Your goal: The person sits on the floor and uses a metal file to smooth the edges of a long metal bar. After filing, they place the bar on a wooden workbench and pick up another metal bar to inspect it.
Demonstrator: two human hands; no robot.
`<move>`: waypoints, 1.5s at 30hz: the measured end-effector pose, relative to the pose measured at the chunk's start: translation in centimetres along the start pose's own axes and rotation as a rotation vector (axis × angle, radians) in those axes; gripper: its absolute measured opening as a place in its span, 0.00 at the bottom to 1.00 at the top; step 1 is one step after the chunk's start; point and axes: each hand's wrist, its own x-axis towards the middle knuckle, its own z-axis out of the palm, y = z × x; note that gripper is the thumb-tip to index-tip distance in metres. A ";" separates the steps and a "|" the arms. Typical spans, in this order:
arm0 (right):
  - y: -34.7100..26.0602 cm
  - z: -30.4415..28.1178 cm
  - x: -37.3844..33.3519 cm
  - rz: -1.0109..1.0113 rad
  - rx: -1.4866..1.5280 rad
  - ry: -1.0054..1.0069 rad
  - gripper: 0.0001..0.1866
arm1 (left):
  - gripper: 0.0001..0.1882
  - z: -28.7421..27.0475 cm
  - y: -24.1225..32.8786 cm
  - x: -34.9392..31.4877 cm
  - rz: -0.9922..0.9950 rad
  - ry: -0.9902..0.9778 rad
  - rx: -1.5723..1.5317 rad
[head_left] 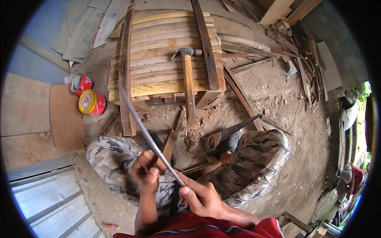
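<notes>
A long, thin grey strip (143, 129), metallic with fine marks along it, slants from my lap up toward the slatted wooden piece. My right hand (206, 200) is closed on its near end, the thumb pressed on top. My left hand (146, 171) is curled shut just left of the strip; whether anything is inside its fingers is hidden. Beyond, a claw hammer (189, 85) lies with its head on the slatted wooden piece (166, 67) and its handle over the near edge. Right of it, a handsaw (230, 131) rests by my foot.
Two red cans, one with a yellow lid (88, 102) and one with its top uncovered (81, 83), stand at the left. Scrap timber (307, 63) leans along the right wall. Wood offcuts litter the dirt floor (254, 85). Plywood sheets (27, 105) stand on the left.
</notes>
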 end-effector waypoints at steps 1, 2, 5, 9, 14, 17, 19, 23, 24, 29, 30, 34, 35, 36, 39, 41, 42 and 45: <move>0.5 -0.1 0.3 0.075 -0.091 -0.067 0.25 | 0.26 -0.2 0.0 0.1 0.021 0.006 0.065; 0.6 0.0 0.2 0.035 -0.065 -0.035 0.25 | 0.27 -0.1 0.1 0.0 -0.008 0.014 0.098; 0.7 0.4 0.1 -0.113 0.034 0.075 0.25 | 0.31 -0.5 -0.1 0.2 -0.030 0.035 0.219; 0.3 -0.1 0.6 0.051 -0.083 -0.064 0.25 | 0.30 0.5 0.7 -0.2 -0.097 0.121 0.239; 0.4 0.1 0.5 -0.066 -0.025 0.033 0.25 | 0.29 -0.3 0.0 0.2 -0.030 0.002 0.204; 0.3 -0.1 0.9 0.091 -0.096 -0.045 0.25 | 0.30 0.2 0.5 0.2 -0.062 0.024 0.179; 0.3 0.0 0.4 -0.015 -0.029 0.015 0.25 | 0.30 -0.4 -0.1 0.3 -0.024 0.015 0.209; 0.4 -0.1 0.4 -0.047 -0.077 -0.033 0.25 | 0.32 0.8 0.9 0.1 -0.082 0.063 0.224; 0.4 -0.1 0.5 -0.019 -0.116 -0.068 0.25 | 0.32 1.3 1.2 0.1 -0.119 0.089 0.207; 0.8 0.3 0.3 -0.189 -0.079 0.064 0.24 | 0.29 0.3 0.1 0.0 -0.054 0.004 0.071; 0.6 0.2 0.4 -0.113 -0.096 0.030 0.24 | 0.28 0.2 0.1 -0.1 -0.042 0.003 0.065; 0.9 0.2 0.6 -0.006 -0.053 0.014 0.25 | 0.28 -0.4 -0.2 0.2 -0.006 -0.001 0.046; 1.3 0.4 0.5 -0.025 -0.011 0.040 0.25 | 0.28 -0.3 -0.1 0.3 -0.022 0.010 0.084; 1.4 0.4 0.4 -0.068 0.005 0.049 0.24 | 0.29 -0.2 0.0 0.4 -0.040 0.021 0.122; 1.4 0.4 0.3 -0.101 0.010 0.046 0.24 | 0.29 -0.1 0.3 0.3 -0.047 0.022 0.170; 0.9 0.2 0.6 -0.005 -0.052 0.013 0.24 | 0.30 -0.9 -0.3 0.3 -0.021 0.024 0.173; 0.7 0.2 0.6 0.043 -0.082 -0.003 0.24 | 0.30 -1.0 -0.4 0.4 -0.014 0.021 0.170; 0.8 0.2 -0.1 -0.120 -0.015 0.046 0.25 | 0.30 -1.3 -0.5 0.0 -0.020 0.020 0.179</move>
